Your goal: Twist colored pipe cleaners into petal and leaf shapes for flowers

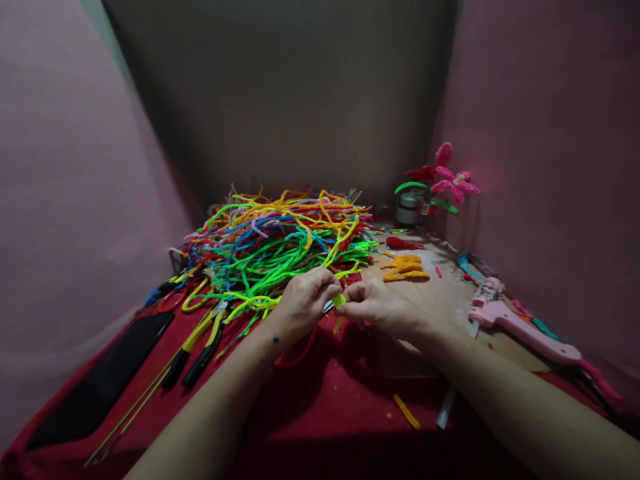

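Observation:
My left hand (311,297) and my right hand (373,303) meet over the red cloth, both with fingers pinched. Between their fingertips is a short yellow-green pipe cleaner (339,300), gripped from both sides. Just behind the hands spreads a big heap of pipe cleaners (280,247) in green, yellow, orange, blue and other colours. Below my left hand shows a red loop (297,353), which looks like a scissors handle, partly covered by the hands. Orange folded pipe cleaner pieces (405,268) lie on the cardboard beyond my right hand.
A pink glue gun (525,333) rests on the cardboard (450,300) at right. Yellow-black pliers (203,340) and a dark flat slab (105,380) lie at left. A pink fuzzy flower (456,183) stands at the back. A glue stick (447,408) lies near the front edge.

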Demonstrator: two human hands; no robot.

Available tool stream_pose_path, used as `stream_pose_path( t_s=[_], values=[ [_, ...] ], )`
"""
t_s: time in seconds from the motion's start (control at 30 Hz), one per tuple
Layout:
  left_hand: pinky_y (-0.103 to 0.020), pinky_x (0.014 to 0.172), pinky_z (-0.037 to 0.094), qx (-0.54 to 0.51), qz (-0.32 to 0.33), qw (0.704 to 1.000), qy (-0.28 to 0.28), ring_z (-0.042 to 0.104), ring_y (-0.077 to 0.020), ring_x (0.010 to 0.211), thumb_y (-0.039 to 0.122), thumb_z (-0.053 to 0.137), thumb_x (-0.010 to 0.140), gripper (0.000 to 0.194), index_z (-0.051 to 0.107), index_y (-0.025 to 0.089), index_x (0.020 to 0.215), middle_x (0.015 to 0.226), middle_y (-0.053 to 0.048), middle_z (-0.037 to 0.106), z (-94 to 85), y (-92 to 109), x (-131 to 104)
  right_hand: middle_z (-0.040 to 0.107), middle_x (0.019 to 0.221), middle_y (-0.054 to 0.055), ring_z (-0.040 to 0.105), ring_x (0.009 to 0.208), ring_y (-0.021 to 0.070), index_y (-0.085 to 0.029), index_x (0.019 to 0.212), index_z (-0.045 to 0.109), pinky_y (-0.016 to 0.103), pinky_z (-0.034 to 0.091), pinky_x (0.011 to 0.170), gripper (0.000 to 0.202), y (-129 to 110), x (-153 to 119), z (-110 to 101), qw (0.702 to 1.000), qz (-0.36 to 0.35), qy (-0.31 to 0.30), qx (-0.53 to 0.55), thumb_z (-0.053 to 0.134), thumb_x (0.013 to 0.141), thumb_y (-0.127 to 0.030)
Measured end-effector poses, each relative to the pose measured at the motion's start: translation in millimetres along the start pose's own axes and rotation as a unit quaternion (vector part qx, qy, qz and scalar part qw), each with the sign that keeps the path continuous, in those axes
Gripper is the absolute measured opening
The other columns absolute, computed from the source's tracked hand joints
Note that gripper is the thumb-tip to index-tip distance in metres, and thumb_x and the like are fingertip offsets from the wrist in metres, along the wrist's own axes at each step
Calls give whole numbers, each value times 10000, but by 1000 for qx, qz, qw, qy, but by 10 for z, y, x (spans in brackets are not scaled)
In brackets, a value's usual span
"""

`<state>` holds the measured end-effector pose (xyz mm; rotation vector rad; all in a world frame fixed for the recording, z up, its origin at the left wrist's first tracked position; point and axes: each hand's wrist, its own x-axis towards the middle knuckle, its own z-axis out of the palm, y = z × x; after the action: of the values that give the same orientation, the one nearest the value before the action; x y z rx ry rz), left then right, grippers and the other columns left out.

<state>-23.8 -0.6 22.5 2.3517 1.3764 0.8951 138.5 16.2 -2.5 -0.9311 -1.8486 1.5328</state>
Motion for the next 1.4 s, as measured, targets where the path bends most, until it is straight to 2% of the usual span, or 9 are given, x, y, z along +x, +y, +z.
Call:
stream_pose_path(
  t_s=[0.23, 0.37, 0.53, 0.7, 0.8, 1.03, 1.23, 1.33, 1.4],
  values=[
    [-238, 606, 370, 37, 31, 999, 4, 503, -129, 651, 197, 464, 791, 136, 553, 172, 691, 697, -29, 569, 16, -34, 3, 361, 463, -55, 285, 425, 58, -162, 544, 500, 227, 196, 420, 209, 3, 11, 30, 999, -7, 17, -31, 567, 696, -289],
    [-224, 565, 367, -90, -41, 995, 5, 487, -111, 606, 236, 514, 771, 132, 586, 155, 695, 664, -13, 569, -2, -6, 11, 389, 466, -51, 315, 432, 61, -161, 539, 494, 221, 218, 427, 216, 7, 12, 26, 1000, 1, 19, -20, 562, 696, -291],
    [-188, 430, 287, -305, -195, 932, -10, 377, -55, 439, 287, 583, 720, 195, 551, 131, 607, 498, 34, 476, 15, 50, 6, 430, 460, -36, 350, 433, 65, -158, 509, 496, 226, 252, 442, 237, -10, 11, 20, 1000, -4, 21, 6, 576, 686, -294],
    [-171, 390, 252, -399, -212, 889, 74, 328, -35, 378, 303, 606, 714, 215, 515, 141, 605, 429, 66, 421, 134, 88, -2, 474, 442, -27, 382, 407, 64, -155, 491, 506, 223, 264, 430, 211, -45, 17, 10, 998, -13, 30, 49, 576, 661, -259],
    [-171, 386, 249, -385, -213, 893, 91, 326, -36, 379, 309, 608, 717, 220, 521, 139, 606, 428, 64, 426, 143, 110, 4, 489, 434, -23, 406, 399, 72, -149, 493, 520, 226, 281, 426, 210, -44, 25, -9, 998, -8, 29, 59, 589, 646, -275],
    [-197, 425, 261, -325, -203, 924, 8, 345, -52, 434, 299, 613, 709, 196, 572, 125, 629, 491, 37, 459, 58, 90, -4, 494, 446, -23, 406, 405, 70, -146, 492, 536, 227, 288, 436, 156, -54, 10, -6, 996, -9, 52, 65, 588, 615, -227],
    [-218, 571, 346, -110, -44, 974, 193, 457, -87, 590, 222, 592, 726, 169, 572, 142, 580, 608, 6, 515, 161, 112, -56, 480, 415, -23, 410, 402, 78, -147, 459, 526, 238, 312, 452, 194, -29, 19, 6, 991, -17, 60, 116, 582, 629, -223],
    [-209, 526, 339, -184, -92, 966, 158, 445, -75, 539, 247, 589, 738, 179, 584, 141, 593, 574, 14, 512, 164, 131, -43, 494, 428, -20, 412, 409, 77, -141, 473, 542, 240, 315, 461, 178, -44, 13, 9, 991, -15, 48, 123, 595, 628, -211],
    [-198, 459, 307, -306, -169, 930, 115, 398, -57, 456, 279, 602, 730, 197, 565, 141, 594, 511, 35, 480, 160, 132, -19, 499, 432, -17, 411, 409, 77, -139, 470, 541, 241, 310, 457, 191, -68, 5, 13, 992, -11, 44, 119, 617, 622, -226]
  ],
)
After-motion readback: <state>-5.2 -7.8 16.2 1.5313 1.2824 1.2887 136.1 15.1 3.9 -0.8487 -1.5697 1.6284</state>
